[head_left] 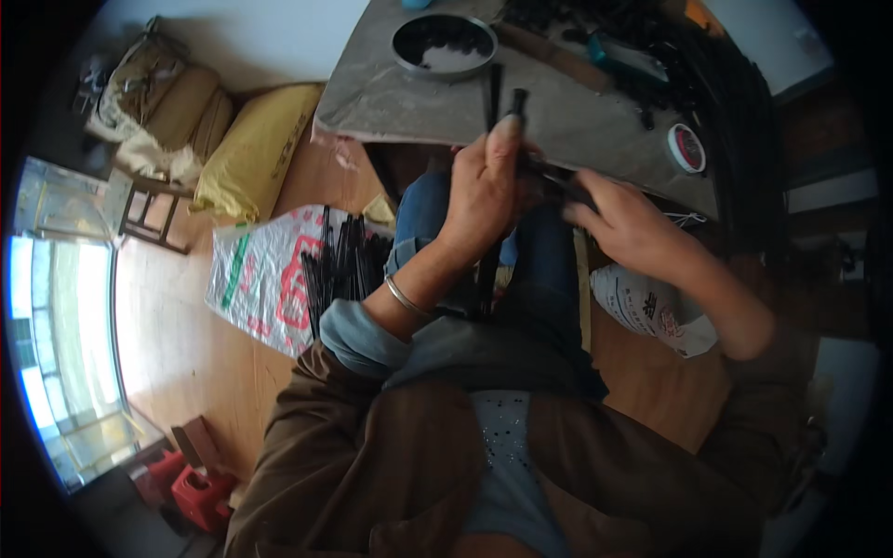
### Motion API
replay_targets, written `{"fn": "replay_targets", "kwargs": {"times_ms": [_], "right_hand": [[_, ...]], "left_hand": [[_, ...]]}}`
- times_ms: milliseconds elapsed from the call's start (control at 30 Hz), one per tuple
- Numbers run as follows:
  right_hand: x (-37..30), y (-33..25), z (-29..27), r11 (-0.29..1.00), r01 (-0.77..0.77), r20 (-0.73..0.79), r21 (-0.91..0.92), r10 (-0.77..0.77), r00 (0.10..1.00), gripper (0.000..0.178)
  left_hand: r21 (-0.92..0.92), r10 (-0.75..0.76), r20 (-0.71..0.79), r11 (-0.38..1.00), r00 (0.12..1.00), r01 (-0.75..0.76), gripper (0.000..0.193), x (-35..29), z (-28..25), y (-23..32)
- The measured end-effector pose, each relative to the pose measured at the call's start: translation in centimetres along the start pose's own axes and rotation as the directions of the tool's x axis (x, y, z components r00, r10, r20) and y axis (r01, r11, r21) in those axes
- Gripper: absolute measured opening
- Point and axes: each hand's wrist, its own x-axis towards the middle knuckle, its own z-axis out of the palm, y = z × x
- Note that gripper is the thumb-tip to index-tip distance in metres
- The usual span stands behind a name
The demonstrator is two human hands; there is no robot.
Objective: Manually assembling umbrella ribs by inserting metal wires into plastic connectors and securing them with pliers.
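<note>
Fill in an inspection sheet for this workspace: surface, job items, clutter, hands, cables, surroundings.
Surface: grey table, bearing a round metal bowl with dark bits inside.
Job items: black rods in the left hand; more black sticks, partly over a printed plastic bag.
Clutter: dark pieces toward the table's far side; round white-and-red container near its right edge.
Hands: left closed on the rods; right hand gripping a dark slim object, blurred.
Cables: nothing clearly seen.
Surroundings: yellow sack, wooden floor, red object lower left.
</note>
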Motion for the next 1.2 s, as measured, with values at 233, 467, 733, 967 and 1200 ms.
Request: {"fn": "replay_targets", "kwargs": {"times_ms": [233,467,733,967,1200], "right_hand": [[8.8,7.6,-1.3,0.903,-0.123,-0.487,-0.413,-0.105,0.867,0.050],[10.3,11.2,0.6,0.900,-0.075,-0.740,-0.430,-0.304,0.601,0.042],[2.5,7.2,10.2,0.720,0.523,-0.458,0.456,-0.315,0.832,0.032],[-3.1,10.7,11.9,-0.260,0.555,-0.541,0.790,0.128,0.831,0.066],[-4.8,15.9,6.3,0.248,0.607,-0.638,0.755,0.494,0.591,0.023]], "left_hand": [[0.024,0.025,-0.200,0.999,0.980,-0.020,0.034,3.7,-0.8,-1.7],[-0.039,0.016,0.204,0.999,0.979,-0.008,0.034,4.2,1.7,-0.3],[-0.073,0.517,0.042,0.855,0.855,-0.513,0.036,6.2,3.4,7.8],[-0.741,-0.124,-0.146,0.671,0.982,-0.025,0.047,5.6,-0.8,2.3],[0.089,-0.501,0.454,0.849,0.737,0.521,0.054,-2.7,4.7,-6.3]]}}
